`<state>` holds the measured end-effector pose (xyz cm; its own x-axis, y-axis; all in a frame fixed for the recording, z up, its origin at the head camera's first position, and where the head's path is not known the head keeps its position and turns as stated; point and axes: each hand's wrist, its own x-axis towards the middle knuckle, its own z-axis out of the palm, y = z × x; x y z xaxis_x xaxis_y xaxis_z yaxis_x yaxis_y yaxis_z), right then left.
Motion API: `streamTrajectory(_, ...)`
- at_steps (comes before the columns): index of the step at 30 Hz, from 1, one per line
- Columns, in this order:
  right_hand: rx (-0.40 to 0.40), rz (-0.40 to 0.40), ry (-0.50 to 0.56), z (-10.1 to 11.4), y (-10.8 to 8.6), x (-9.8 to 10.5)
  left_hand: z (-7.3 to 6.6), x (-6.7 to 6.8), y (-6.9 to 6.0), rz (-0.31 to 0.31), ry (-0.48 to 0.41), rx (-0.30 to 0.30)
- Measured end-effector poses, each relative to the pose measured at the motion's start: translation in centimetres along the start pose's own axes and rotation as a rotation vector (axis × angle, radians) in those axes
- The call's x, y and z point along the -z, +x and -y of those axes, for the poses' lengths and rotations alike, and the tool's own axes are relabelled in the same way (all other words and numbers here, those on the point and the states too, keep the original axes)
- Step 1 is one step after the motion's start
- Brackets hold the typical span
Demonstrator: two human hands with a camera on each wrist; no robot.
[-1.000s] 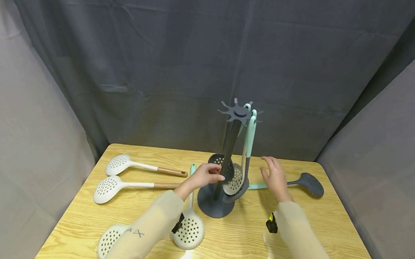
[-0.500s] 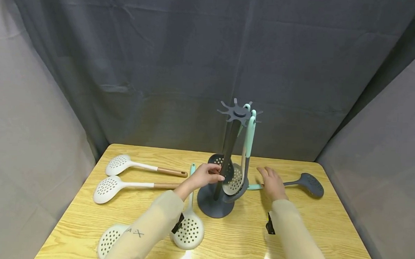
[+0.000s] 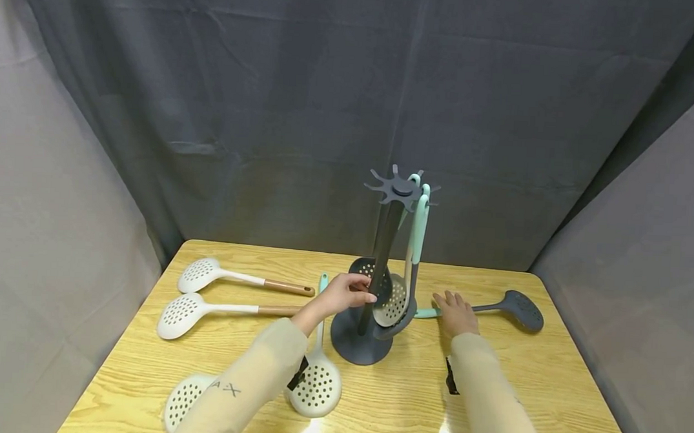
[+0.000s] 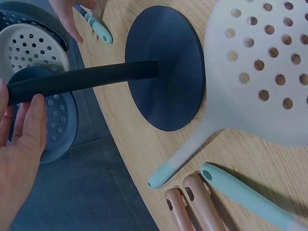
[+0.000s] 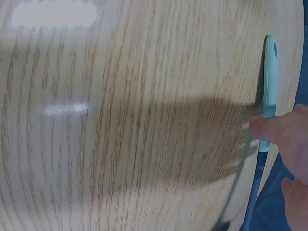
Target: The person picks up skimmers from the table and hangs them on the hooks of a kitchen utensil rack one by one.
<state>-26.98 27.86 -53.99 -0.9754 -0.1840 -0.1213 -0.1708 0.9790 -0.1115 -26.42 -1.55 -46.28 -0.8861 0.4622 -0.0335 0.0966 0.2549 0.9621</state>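
Observation:
My left hand (image 3: 343, 295) holds the dark pole (image 3: 387, 237) of an upright utensil stand, thumb and fingers around it; in the left wrist view the pole (image 4: 86, 78) rises from a round base (image 4: 166, 67). Dark and cream perforated utensils hang from its right and back hooks by mint handles (image 3: 420, 229). To the right lies a dark skimmer (image 3: 522, 310) with a mint handle. My right hand (image 3: 458, 314) is over this handle, fingers extended; in the right wrist view its thumb crosses the mint handle (image 5: 271, 86). Whether it touches is unclear.
Two white skimmers (image 3: 178, 316) with wooden handles lie at the left. A cream skimmer (image 3: 315, 386) with a mint-tipped handle lies in front of the stand, and another white perforated head (image 3: 183, 403) shows beside my left sleeve. Grey curtains surround the wooden table (image 3: 409, 400).
My right hand has come down and slightly nearer to me, over the dark skimmer's mint handle, its fingers now flatter. The left hand has kept its hold on the pole.

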Motion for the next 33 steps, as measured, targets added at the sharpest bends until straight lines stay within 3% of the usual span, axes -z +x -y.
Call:
streamTrajectory(7,-0.039,0.093,-0.055,-0.3,0.6,-1.1,0.1,-0.1,-0.1,-0.006,-0.011,0.031)
streamTrajectory(11,-0.056,0.102,-0.065,-0.5,0.9,-1.8,0.2,-0.1,0.1,-0.007,0.006,0.023)
streamTrajectory(16,-0.058,0.096,-0.069,-0.7,1.1,-2.3,0.0,-0.1,0.1,0.000,0.009,0.004)
streamTrajectory(23,-0.079,0.089,-0.055,0.1,0.9,-1.9,-2.9,0.2,-1.7,0.012,0.030,-0.019)
streamTrajectory(33,-0.073,0.004,-0.037,-0.1,1.2,-2.9,-2.7,0.2,-1.6,0.012,0.012,-0.008)
